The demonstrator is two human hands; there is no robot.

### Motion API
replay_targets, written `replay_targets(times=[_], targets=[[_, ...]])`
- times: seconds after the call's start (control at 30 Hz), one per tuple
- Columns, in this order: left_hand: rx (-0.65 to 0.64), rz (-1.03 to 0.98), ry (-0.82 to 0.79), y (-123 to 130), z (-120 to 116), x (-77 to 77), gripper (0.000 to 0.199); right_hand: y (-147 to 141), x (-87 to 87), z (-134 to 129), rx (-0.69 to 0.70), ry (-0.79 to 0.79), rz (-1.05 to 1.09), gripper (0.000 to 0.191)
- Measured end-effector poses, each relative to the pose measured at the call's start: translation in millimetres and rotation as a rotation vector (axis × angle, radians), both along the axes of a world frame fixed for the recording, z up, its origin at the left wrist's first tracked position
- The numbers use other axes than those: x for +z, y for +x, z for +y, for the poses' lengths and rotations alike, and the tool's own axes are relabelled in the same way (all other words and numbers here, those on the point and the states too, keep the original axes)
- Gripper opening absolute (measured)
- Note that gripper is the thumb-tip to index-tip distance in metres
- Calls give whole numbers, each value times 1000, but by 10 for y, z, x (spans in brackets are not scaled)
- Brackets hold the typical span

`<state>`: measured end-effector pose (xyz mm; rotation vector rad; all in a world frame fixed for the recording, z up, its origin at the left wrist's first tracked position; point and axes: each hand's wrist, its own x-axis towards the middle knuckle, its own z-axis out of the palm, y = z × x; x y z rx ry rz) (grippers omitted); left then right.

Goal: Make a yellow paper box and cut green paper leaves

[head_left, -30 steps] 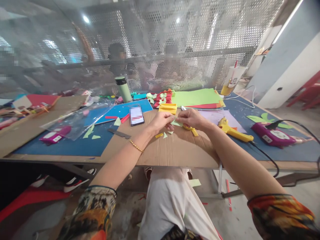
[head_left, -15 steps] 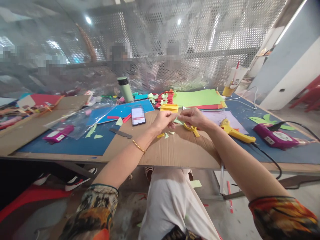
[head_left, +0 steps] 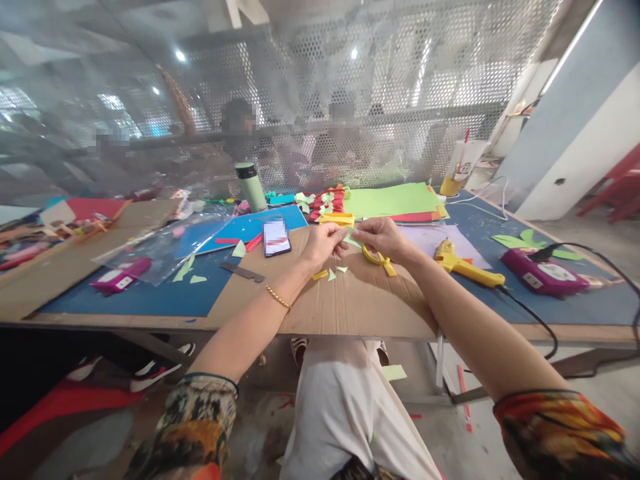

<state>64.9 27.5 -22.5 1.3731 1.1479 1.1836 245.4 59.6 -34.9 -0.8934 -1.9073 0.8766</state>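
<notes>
Between my two hands is a small piece of light green paper (head_left: 352, 238), pinched at both sides above the cardboard sheet (head_left: 320, 310). My left hand (head_left: 324, 244) grips its left edge with thumb and fingers closed. My right hand (head_left: 383, 237) pinches the right side. Just under my right hand lies a looped yellow paper strip (head_left: 385, 265). A folded yellow paper piece (head_left: 337, 219) sits behind my left hand. Small pale green scraps (head_left: 341, 269) and a yellow scrap (head_left: 320, 275) are scattered on the cardboard below.
A yellow glue gun (head_left: 467, 267) and a purple power strip (head_left: 543, 272) with cords lie to the right. Leftward are a phone (head_left: 277, 238), a dark flat blade (head_left: 242, 272) and a green bottle (head_left: 251, 187). Green sheets (head_left: 390, 201) and a drink cup (head_left: 457, 170) stand farther back.
The view has shifted slightly. More of the green paper shows between my fingers now; both hands keep their pinch in nearly the same place.
</notes>
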Motion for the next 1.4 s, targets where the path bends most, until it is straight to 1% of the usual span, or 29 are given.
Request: replay_targets(times=[0.1,0.23,0.37,0.5,0.6,0.7,0.83,1.0,1.03,1.1,1.17,1.2,1.3,1.4], targets=[[-56,1,-36,-28,26,-19,38,23,5,9,-22,28,3,73],[-93,14,-1,-64,48,-45,39,46,3,13,-30,40,0,72],[-56,8,60,-58,41,-46,43,23,-1,17,-18,37,7,72],[-18,-9,48,-33,21,-23,44,-15,2,15,-30,12,77,75],[-56,-69,12,-27,19,-29,38,-49,-5,-4,-53,-7,127,76],[-105,-113,-8,-26,28,-61,38,-86,-15,-33,-60,-3,139,76],[-75,-109,-2,-29,39,-81,38,-105,-8,-66,-54,34,93,74],[-89,-70,0,-43,26,-24,37,-48,12,-65,-14,40,37,73],[-87,-67,6,-45,18,-11,37,-30,15,-60,-29,37,39,73],[-85,-56,10,-47,-1,6,38,2,23,-47,-105,46,54,71],[-106,-33,12,-46,-18,7,40,19,31,-33,-161,74,58,69],[-126,-17,18,-46,-24,3,41,19,35,-27,-159,93,43,69],[-198,34,39,-52,-26,-15,40,-8,34,-21,-81,143,-33,64],[-253,60,20,-68,-7,-29,38,-42,23,-34,-26,133,-27,54]])
